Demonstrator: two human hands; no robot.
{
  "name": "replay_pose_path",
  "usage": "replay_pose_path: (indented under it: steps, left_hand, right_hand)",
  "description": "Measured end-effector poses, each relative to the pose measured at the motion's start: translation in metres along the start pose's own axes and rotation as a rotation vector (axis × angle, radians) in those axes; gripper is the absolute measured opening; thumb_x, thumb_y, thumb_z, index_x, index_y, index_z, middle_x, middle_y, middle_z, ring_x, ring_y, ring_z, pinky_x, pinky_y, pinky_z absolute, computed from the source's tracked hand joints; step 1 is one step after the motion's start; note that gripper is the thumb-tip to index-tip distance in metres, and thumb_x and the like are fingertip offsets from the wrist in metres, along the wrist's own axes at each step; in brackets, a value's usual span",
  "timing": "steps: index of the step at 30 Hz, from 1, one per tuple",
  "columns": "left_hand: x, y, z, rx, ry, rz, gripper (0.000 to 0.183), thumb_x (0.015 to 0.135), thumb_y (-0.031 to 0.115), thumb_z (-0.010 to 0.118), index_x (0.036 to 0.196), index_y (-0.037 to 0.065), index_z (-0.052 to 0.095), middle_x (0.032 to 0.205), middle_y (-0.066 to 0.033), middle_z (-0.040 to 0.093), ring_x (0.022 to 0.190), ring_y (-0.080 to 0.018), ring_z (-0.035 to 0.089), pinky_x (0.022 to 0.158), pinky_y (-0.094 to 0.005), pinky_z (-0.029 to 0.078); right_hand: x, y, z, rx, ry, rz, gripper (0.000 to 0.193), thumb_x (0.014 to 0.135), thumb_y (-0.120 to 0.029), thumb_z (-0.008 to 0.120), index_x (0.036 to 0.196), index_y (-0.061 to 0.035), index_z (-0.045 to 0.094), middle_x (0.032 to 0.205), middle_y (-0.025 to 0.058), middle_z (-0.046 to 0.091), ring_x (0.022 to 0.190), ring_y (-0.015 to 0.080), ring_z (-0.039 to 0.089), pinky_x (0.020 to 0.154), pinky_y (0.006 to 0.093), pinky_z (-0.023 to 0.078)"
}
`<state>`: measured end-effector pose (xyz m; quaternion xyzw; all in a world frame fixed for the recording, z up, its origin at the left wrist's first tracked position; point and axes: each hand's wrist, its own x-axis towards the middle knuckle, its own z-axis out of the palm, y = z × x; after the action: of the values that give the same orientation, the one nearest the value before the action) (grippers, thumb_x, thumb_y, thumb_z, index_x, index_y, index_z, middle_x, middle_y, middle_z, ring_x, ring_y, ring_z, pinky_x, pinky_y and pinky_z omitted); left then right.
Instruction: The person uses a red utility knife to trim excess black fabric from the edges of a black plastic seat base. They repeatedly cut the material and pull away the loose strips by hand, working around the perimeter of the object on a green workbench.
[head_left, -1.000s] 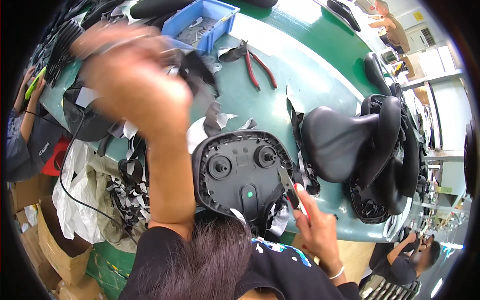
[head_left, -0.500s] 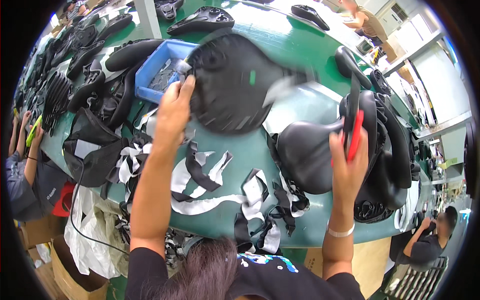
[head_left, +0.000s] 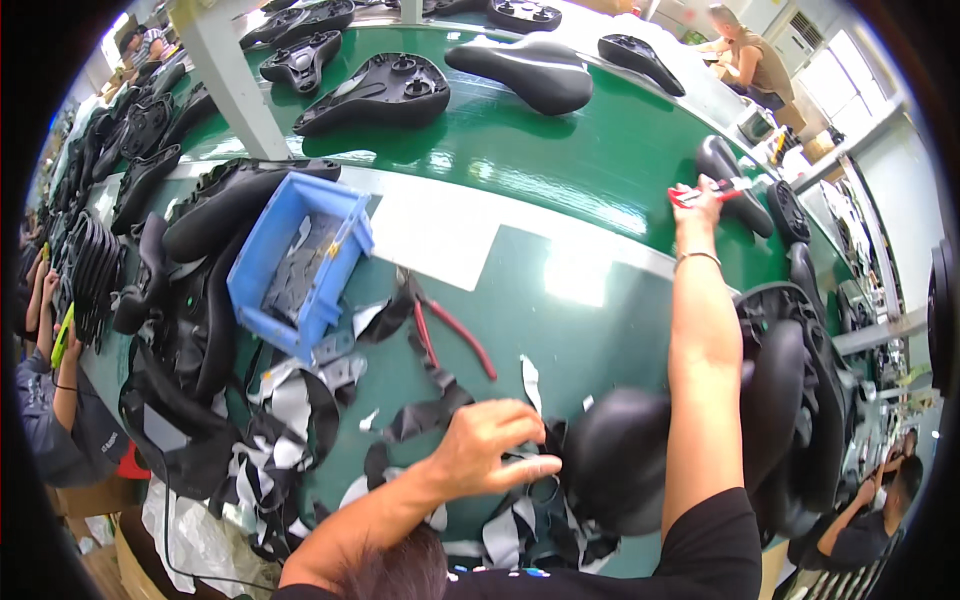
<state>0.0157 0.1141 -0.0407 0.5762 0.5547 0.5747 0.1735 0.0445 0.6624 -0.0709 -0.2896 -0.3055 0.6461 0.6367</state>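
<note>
Stretched out over the far green surface, my right hand [head_left: 697, 208] is closed round red-handled scissors [head_left: 738, 187]; their blades are hard to make out. Just beyond it lies a narrow black bicycle saddle [head_left: 748, 205]. My left hand [head_left: 490, 445] hovers above the near tabletop, fingers apart and nothing in them. Black and white fabric strips [head_left: 510, 535] lie beneath it, and a wide black saddle [head_left: 622, 465] is close on its right. Red-handled pliers [head_left: 455, 335] rest on the table beyond that hand. Another saddle [head_left: 530, 75] sits right side up on the far green surface.
A blue bin [head_left: 335, 300] of small grey pieces stands on the left, near piled black saddle parts [head_left: 195, 310]. More saddles [head_left: 790, 400] are stacked on the right. A white post [head_left: 225, 80] rises at the far left. Co-workers sit around the edges.
My left hand has let go of the black saddle and come back near me; a saddle now lies on the far green surface. My right hand has reached far forward with the scissors.
</note>
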Motion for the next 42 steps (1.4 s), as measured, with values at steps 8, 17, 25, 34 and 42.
replay_pose_path:
  steps: [8,17,25,34,42]
  left_hand:
    - [-0.009,0.004,-0.005,0.103,-0.042,-0.259,0.025,0.075,0.022,0.078,0.073,0.002,0.063,0.075,-0.0082,0.064,0.067,-0.0223,0.064,0.058,-0.0318,0.049]
    - [-0.006,0.004,0.007,0.205,0.040,-0.117,0.024,0.081,0.024,0.071,0.073,0.003,0.064,0.069,-0.0089,0.058,0.061,-0.0253,0.058,0.056,-0.0351,0.045]
    - [-0.098,0.096,-0.031,0.032,-0.807,-0.380,0.029,0.088,0.035,0.062,0.096,0.008,0.068,0.100,-0.0093,0.066,0.091,-0.0263,0.064,0.077,-0.0376,0.051]
    - [-0.108,0.096,-0.062,-0.824,0.660,-0.734,0.080,0.087,0.033,0.067,0.142,-0.005,0.024,0.129,-0.0171,0.048,0.113,-0.0203,0.054,0.094,-0.0309,0.045]
    - [-0.098,0.093,-0.075,-0.701,0.446,-0.821,0.052,0.083,0.024,0.069,0.123,-0.001,0.048,0.102,-0.0080,0.059,0.085,-0.0134,0.062,0.072,-0.0263,0.052]
  right_hand:
    - [-0.037,0.015,0.029,0.062,0.432,-0.256,0.053,0.080,-0.008,0.066,0.127,-0.0144,0.044,0.116,0.0140,0.053,0.086,0.0300,0.059,0.054,0.0396,0.058]
    - [-0.161,-0.055,0.109,-0.048,0.010,0.219,0.027,0.080,-0.011,0.063,0.106,-0.0176,0.057,0.098,0.0046,0.059,0.084,0.0231,0.060,0.054,0.0399,0.050]
    - [-0.441,-0.189,0.069,-0.976,-0.976,-0.212,0.029,0.078,-0.018,0.070,0.107,-0.0128,0.067,0.084,0.0072,0.054,0.066,0.0159,0.055,0.055,0.0269,0.043]
    - [-0.577,-0.229,-0.018,-0.907,-1.688,-0.226,0.046,0.067,-0.009,0.077,0.111,-0.0131,0.068,0.098,0.0075,0.062,0.079,0.0227,0.062,0.066,0.0320,0.052]
    - [-0.511,-0.232,-0.096,-1.198,-1.173,-0.366,0.049,0.078,-0.001,0.070,0.125,-0.0070,0.058,0.091,0.0128,0.065,0.074,0.0257,0.064,0.066,0.0330,0.052]
